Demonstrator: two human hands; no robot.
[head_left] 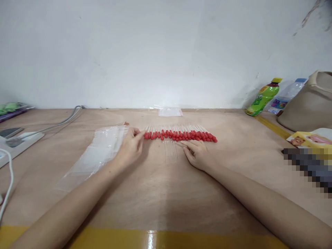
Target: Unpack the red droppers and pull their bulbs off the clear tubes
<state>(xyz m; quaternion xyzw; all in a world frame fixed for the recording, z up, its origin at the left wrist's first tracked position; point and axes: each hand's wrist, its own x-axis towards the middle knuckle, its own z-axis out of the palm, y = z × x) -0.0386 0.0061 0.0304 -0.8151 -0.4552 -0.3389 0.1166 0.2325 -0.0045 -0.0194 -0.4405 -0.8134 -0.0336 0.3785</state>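
Observation:
Thin pale sticks with red oblong heads (178,135) lie side by side in a long row, heads toward me. My left hand (132,143) is at the row's left end, its thumb and fingertips pinched at the outermost red head. Just below the row, my right hand (197,152) is closed, with a thin pale stick (181,144) showing at its fingertips. Beside those fingertips, several faint thin clear strands or a clear sleeve (170,152) rest on the table; their exact kind is unclear.
Clear plastic bags (103,148) lie left of my left hand, and a small clear packet (170,112) by the wall. A power strip (18,147) with cables is at left. A green bottle (264,97), a clear bottle (286,95), a beige bag (306,103) and a yellow packet (308,138) stand right.

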